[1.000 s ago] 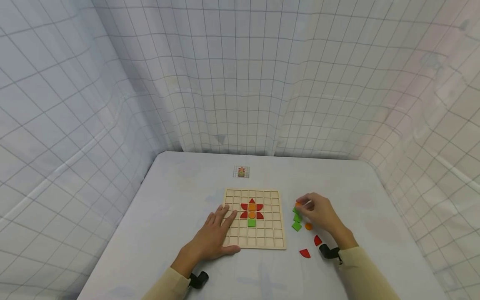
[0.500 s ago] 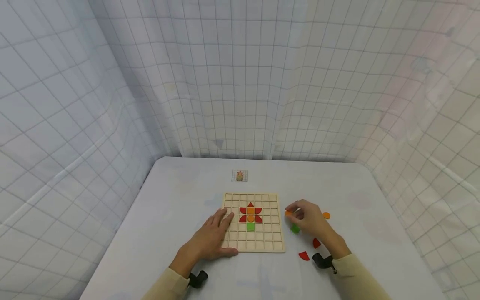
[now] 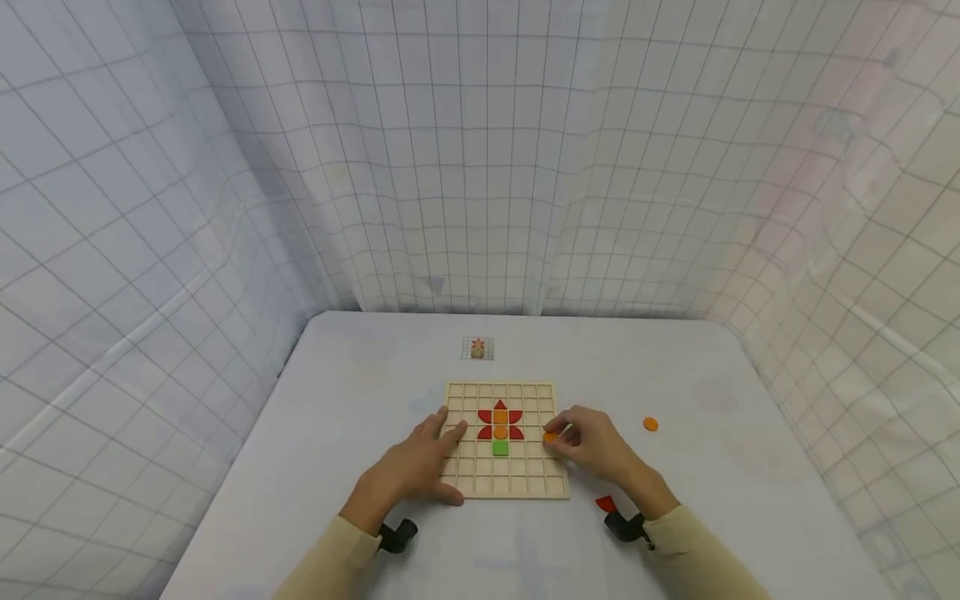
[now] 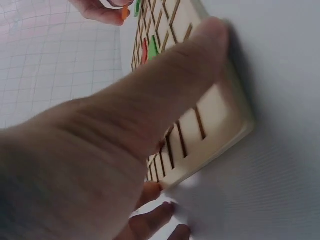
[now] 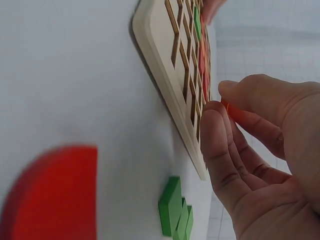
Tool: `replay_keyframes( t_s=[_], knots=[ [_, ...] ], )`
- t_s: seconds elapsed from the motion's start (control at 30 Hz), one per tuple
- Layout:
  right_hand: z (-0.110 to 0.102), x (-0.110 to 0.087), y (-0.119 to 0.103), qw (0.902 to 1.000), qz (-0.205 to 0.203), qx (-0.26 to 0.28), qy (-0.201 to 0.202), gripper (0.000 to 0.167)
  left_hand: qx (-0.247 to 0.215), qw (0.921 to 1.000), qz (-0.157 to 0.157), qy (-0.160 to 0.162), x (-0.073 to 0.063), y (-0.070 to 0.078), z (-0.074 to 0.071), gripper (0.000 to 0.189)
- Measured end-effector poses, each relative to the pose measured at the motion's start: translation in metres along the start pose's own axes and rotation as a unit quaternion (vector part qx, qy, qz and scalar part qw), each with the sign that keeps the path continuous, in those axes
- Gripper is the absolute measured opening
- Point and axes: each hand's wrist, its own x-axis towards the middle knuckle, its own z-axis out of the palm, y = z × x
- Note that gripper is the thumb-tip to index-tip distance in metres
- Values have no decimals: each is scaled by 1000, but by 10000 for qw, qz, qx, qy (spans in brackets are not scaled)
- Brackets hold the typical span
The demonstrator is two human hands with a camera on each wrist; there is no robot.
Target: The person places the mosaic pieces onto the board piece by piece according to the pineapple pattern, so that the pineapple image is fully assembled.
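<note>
right hand (image 3: pixel 596 446) pinches an orange piece (image 3: pixel 551 437) at the board's (image 3: pixel 483 486) three o'clock side; the pattern (image 3: pixel 500 432) lies toward nine; left hand (image 3: pixel 415 463), fingers spread, opposite.

- The bare left hand (image 3: pixel 412 468) lies back upward, its fingers (image 3: pixel 453 434) spread apart and its thumb (image 4: pixel 180 67) stretched well away from them.
- The bare right hand (image 3: pixel 597 446) pinches, its fingertips (image 5: pixel 214 120) drawn close together and its other fingers bent behind.
- Left forearm (image 3: pixel 330 558) and right forearm (image 3: pixel 705 554), in long beige fabric sleeves (image 3: pixel 690 537), reach forward and slant inward toward each other.
</note>
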Motion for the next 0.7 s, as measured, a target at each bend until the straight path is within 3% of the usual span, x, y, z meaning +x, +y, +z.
replay_keyframes(
  t_s=[0.27,0.7],
  knots=[
    [19,5,-11,9997,-59,121,-220,9,75,9997,-143,-191,4,4,-11,122],
    [37,14,-23,9991,111,-263,-324,4,-297,9994,-148,-102,1,-2,-8,124]
  ],
)
